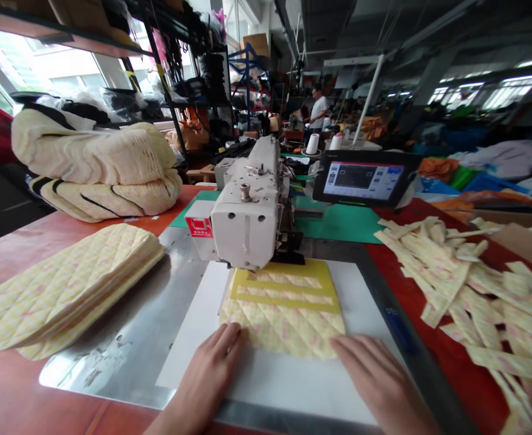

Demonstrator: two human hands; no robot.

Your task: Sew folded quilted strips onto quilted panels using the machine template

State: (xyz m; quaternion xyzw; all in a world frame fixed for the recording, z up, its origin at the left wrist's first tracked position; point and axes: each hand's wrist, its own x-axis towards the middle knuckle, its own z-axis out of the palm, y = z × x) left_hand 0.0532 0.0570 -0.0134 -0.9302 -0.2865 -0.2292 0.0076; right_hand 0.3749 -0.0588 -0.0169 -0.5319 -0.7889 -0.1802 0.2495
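A yellow quilted fabric piece (pixel 279 332) lies flat on a white sheet (pixel 193 338) under the sewing machine head (pixel 244 223). Over its far part sits a yellow-green slotted template (pixel 288 307), with fabric showing through two long slots. My left hand (pixel 214 368) rests at the fabric's near left edge, fingers stretched out and lying on it. At the right edge, my right hand (pixel 377 374) touches the fabric with extended fingertips, somewhat blurred. Neither hand grasps anything. The machine head hides the needle and the template's far edge.
Stacked quilted pieces (pixel 75 284) lie left of the machine plate. Behind them stands a bulky pile of cream padded pieces (pixel 98 163). Loose fabric strips (pixel 465 296) cover the right side. A control screen (pixel 366 181) and thread cones (pixel 312 144) stand behind; a person (pixel 318 110) is farther back.
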